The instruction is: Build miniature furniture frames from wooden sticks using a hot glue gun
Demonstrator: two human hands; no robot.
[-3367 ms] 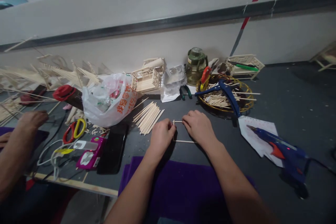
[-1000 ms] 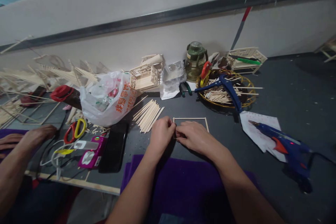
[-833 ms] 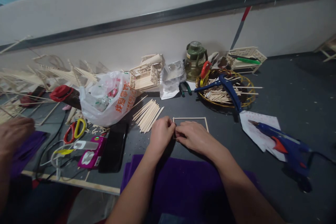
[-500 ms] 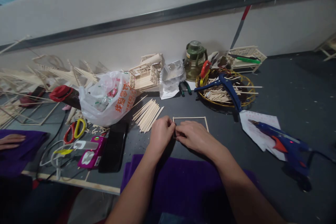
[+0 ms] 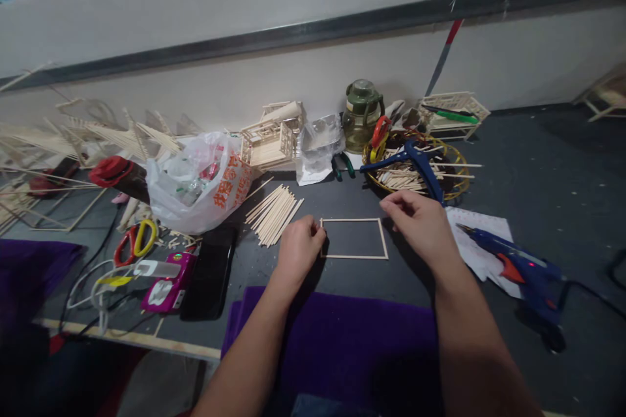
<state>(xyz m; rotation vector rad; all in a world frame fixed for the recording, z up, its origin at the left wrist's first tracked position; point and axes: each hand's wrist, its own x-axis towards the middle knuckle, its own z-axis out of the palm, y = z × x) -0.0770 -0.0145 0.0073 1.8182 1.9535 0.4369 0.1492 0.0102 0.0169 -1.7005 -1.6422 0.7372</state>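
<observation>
A rectangular frame of thin wooden sticks (image 5: 355, 257) lies flat on the dark table. My left hand (image 5: 299, 244) pinches its left side near the upper corner, and the fingers partly cover that stick. To the right of the frame, my right hand (image 5: 420, 225) hovers near the upper right corner, fingers loosely bent and somewhat apart, with nothing visible in them. A fan of loose wooden sticks (image 5: 274, 215) lies just left of my left hand. On white paper (image 5: 482, 225) to the right rests a blue glue gun (image 5: 513, 260) with a small red light.
Behind are a yellow basket (image 5: 462, 186) of sticks with a blue tool (image 5: 415, 153) across it, a green jug (image 5: 362, 114) and stick models (image 5: 268, 143). Leftward lie a plastic bag (image 5: 195, 182), a black phone (image 5: 209, 273), a pink device (image 5: 169, 283) and scissors (image 5: 134, 241). Purple cloth (image 5: 342, 332) lies in front.
My right hand has lifted off the frame and moved right, uncovering its lower and right sides. My left hand stays at the left side. Another person's hand at far left has gone from view.
</observation>
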